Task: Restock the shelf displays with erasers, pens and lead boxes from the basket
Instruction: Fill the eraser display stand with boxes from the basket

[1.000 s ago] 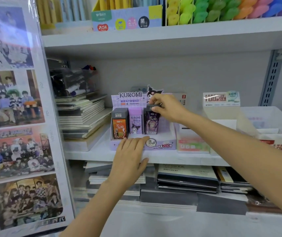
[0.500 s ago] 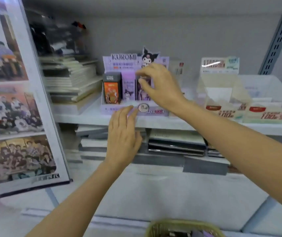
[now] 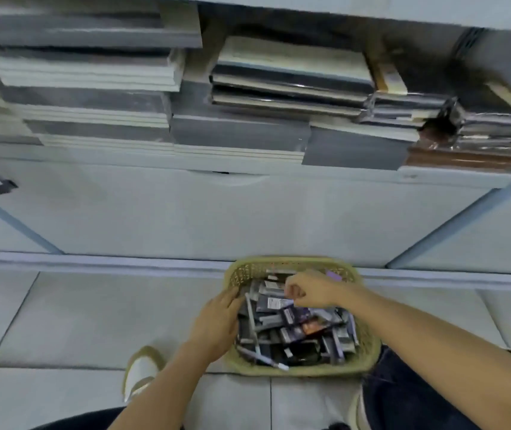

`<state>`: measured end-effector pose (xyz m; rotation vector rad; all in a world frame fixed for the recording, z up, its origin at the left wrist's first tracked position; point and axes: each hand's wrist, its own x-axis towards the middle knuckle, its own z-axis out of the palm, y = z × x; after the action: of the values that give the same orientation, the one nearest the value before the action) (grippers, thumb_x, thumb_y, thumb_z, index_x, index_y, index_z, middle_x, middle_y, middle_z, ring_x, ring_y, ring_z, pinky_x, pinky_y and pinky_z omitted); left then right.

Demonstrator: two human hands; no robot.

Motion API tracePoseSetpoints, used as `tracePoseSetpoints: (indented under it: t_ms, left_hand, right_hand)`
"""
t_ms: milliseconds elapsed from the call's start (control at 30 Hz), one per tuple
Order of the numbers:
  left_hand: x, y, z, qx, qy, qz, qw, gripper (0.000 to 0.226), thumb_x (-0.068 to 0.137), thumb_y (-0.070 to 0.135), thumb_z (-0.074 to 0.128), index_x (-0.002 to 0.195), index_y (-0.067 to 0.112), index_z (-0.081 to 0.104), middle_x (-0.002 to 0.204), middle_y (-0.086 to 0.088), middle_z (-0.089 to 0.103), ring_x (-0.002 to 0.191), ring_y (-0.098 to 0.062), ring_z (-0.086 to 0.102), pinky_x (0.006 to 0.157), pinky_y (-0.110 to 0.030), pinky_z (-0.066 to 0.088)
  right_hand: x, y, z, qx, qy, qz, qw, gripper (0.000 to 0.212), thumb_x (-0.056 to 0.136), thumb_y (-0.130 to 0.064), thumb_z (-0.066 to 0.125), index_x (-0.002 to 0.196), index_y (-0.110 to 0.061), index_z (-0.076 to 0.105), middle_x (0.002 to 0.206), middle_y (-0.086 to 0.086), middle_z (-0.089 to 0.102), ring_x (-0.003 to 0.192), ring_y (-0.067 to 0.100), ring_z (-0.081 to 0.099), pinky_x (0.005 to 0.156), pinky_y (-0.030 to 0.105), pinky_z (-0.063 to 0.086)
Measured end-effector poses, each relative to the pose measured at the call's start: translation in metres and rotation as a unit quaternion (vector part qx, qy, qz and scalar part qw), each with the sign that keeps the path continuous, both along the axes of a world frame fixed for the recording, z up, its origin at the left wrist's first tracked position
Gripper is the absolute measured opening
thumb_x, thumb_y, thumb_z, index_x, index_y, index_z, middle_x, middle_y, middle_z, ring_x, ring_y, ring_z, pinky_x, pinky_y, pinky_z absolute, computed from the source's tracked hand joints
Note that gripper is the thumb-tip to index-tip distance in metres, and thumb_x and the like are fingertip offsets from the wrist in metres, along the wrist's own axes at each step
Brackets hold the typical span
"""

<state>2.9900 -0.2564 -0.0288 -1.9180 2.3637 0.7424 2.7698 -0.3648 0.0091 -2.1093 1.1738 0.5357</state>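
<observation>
A woven yellow-green basket (image 3: 305, 371) stands on the floor tiles below the shelf. It is filled with several small dark lead boxes (image 3: 298, 318) and white pens (image 3: 262, 357) in a loose heap. My left hand (image 3: 217, 324) lies on the basket's left rim, fingers stretched toward the contents and holding nothing. My right hand (image 3: 313, 293) is inside the basket near its far edge, fingers curled in a pinch just above a white-labelled box (image 3: 274, 304). Whether it grips anything is unclear. The shelf displays are out of view.
Stacks of notebooks (image 3: 92, 76) and wrapped books (image 3: 288, 79) fill the low shelf above the white base panel (image 3: 217, 212). My shoe (image 3: 142, 372) is left of the basket; my dark trouser leg (image 3: 418, 395) is to its right.
My view has swung down from the Kuromi display to the floor. Both hands have left the shelf and dropped to the basket, the right one going into it.
</observation>
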Motion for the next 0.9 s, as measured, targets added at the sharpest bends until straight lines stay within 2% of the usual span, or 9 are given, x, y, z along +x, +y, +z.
tracePoseSetpoints:
  t_ms: [100,233,367,500,600,667,767,833,900]
  left_hand:
    - [-0.004,0.011,-0.025,0.021,-0.018,0.008,1.000,0.056,0.099,0.020,0.041,0.152,0.011,0.023,0.161,-0.005,0.016,0.149,-0.019,0.009,0.119,-0.031,0.012]
    - [-0.005,0.016,-0.037,-0.057,-0.001,0.023,0.998,0.051,0.077,0.006,0.073,0.126,-0.001,0.060,0.131,-0.016,0.060,0.130,-0.035,0.049,0.102,-0.046,0.046]
    - [-0.008,0.011,-0.040,-0.050,0.018,0.055,0.997,0.045,0.084,0.009,0.065,0.128,0.003,0.058,0.135,-0.012,0.056,0.134,-0.032,0.043,0.103,-0.044,0.042]
    - [-0.012,0.006,-0.041,-0.067,0.026,0.073,0.995,0.030,0.086,0.008,0.064,0.116,0.005,0.065,0.129,-0.013,0.059,0.129,-0.037,0.044,0.100,-0.046,0.040]
    - [-0.020,-0.004,-0.035,-0.088,0.066,0.098,0.989,0.021,0.092,0.010,0.058,0.110,0.008,0.068,0.117,-0.009,0.062,0.116,-0.031,0.050,0.094,-0.040,0.040]
    - [-0.030,-0.011,-0.026,-0.058,0.161,0.137,0.976,0.018,0.096,0.012,0.053,0.105,0.011,0.069,0.106,-0.003,0.062,0.101,-0.022,0.055,0.086,-0.034,0.044]
    - [-0.052,-0.022,-0.008,0.121,0.324,0.245,0.906,0.025,0.100,0.029,0.047,0.110,0.015,0.066,0.103,-0.001,0.066,0.096,-0.020,0.063,0.088,-0.034,0.051]
    - [-0.066,-0.027,0.003,0.263,0.446,0.327,0.790,0.040,0.099,0.045,0.043,0.123,0.018,0.059,0.116,-0.003,0.065,0.108,-0.022,0.063,0.098,-0.037,0.049]
    - [-0.077,-0.029,0.009,0.307,0.567,0.344,0.683,0.054,0.093,0.056,0.046,0.134,0.021,0.048,0.126,-0.003,0.062,0.113,-0.021,0.063,0.098,-0.040,0.050]
  right_hand:
    - [-0.024,0.019,-0.052,-0.003,0.070,0.042,0.997,0.061,0.079,-0.025,0.076,0.133,-0.020,0.047,0.136,0.003,0.046,0.121,0.021,0.047,0.096,0.034,0.044]
    - [-0.037,0.036,-0.089,-0.125,0.057,0.098,0.986,0.093,0.070,-0.033,0.082,0.145,-0.020,0.029,0.148,0.004,0.031,0.135,0.025,0.031,0.106,0.039,0.034]
    - [-0.045,0.037,-0.098,-0.156,0.060,0.145,0.975,0.077,0.075,-0.034,0.078,0.139,-0.011,0.040,0.140,0.007,0.045,0.127,0.024,0.042,0.104,0.037,0.039]
    - [-0.053,0.026,-0.087,-0.138,0.013,0.137,0.981,0.057,0.082,-0.036,0.071,0.132,-0.018,0.050,0.140,0.001,0.050,0.129,0.019,0.046,0.105,0.035,0.042]
    - [-0.050,0.012,-0.070,-0.133,-0.028,0.116,0.984,0.030,0.087,-0.035,0.065,0.111,-0.017,0.063,0.113,0.001,0.063,0.109,0.020,0.058,0.085,0.033,0.050]
    - [-0.043,0.004,-0.057,-0.138,-0.059,0.047,0.987,0.022,0.087,-0.035,0.064,0.096,-0.015,0.063,0.090,-0.004,0.060,0.089,0.018,0.061,0.070,0.028,0.046]
    - [-0.027,0.000,-0.044,-0.136,-0.131,-0.099,0.977,0.020,0.082,-0.037,0.069,0.079,-0.020,0.059,0.068,-0.010,0.056,0.063,0.009,0.054,0.053,0.019,0.039]
    - [-0.012,0.004,-0.039,-0.120,-0.199,-0.179,0.956,0.022,0.082,-0.036,0.071,0.070,-0.024,0.057,0.058,-0.012,0.051,0.053,0.001,0.047,0.047,0.015,0.031]
    - [0.003,0.008,-0.034,-0.082,-0.251,-0.196,0.944,0.016,0.084,-0.035,0.071,0.073,-0.027,0.062,0.061,-0.013,0.055,0.056,-0.001,0.051,0.052,0.014,0.036]
